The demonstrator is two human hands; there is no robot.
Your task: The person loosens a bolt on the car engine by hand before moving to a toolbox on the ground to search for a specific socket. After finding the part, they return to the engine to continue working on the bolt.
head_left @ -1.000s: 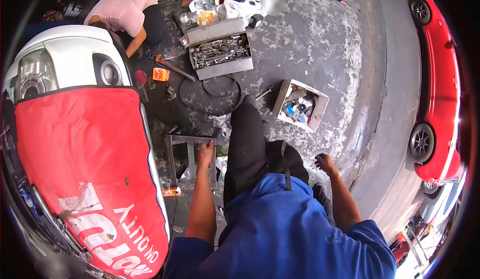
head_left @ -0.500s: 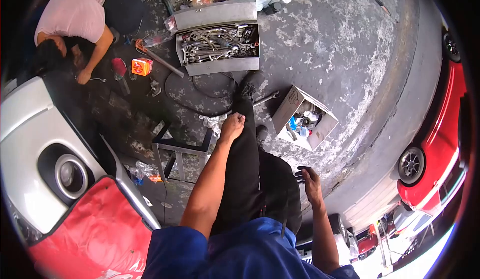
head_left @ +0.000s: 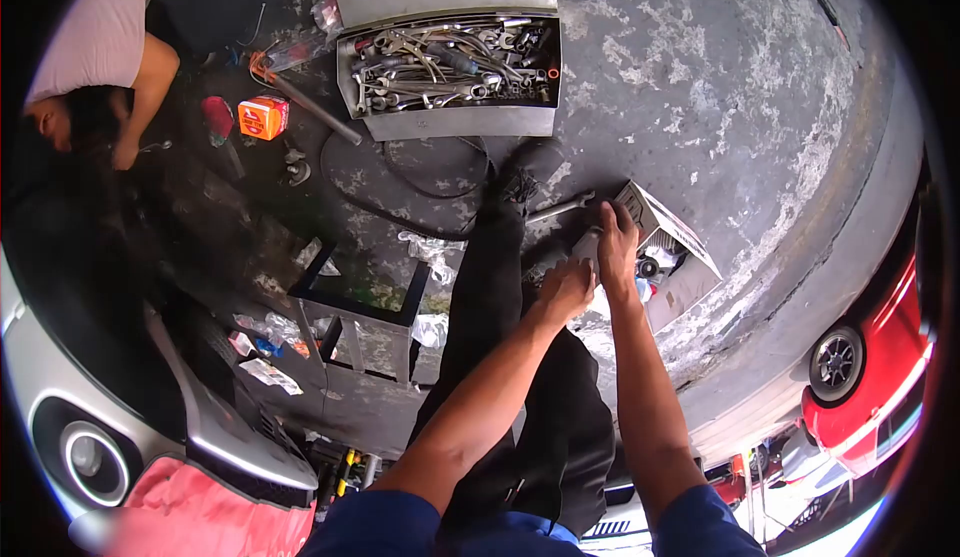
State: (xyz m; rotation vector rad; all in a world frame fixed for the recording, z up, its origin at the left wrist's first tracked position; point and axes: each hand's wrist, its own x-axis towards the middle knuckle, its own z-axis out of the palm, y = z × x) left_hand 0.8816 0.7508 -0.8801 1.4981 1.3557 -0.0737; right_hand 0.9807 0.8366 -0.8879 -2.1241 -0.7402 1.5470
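Observation:
My left hand point(head_left: 568, 290) is closed, its fingertips turned toward my right hand. Just beside it, my right hand point(head_left: 619, 247) is raised with bent fingers, overlapping the left side of an open cardboard box point(head_left: 690, 233). What the fingers hold, if anything, I cannot tell. Metal parts point(head_left: 655, 262) and small packets show inside the box, partly covered by my right hand. A wrench point(head_left: 562, 205) lies on the floor beyond my hands, close to my shoe.
An open metal toolbox point(head_left: 455, 122) full of wrenches stands ahead. Left of my leg is a metal frame stand point(head_left: 350, 332). A black hose point(head_left: 400, 225) curls across the floor. A person point(head_left: 95, 42) crouches at far left, near a car with a red cover point(head_left: 220, 512).
My left hand has moved right, off my leg, and my right hand has moved forward, so both meet by the box. The view has shifted, bringing the toolbox closer.

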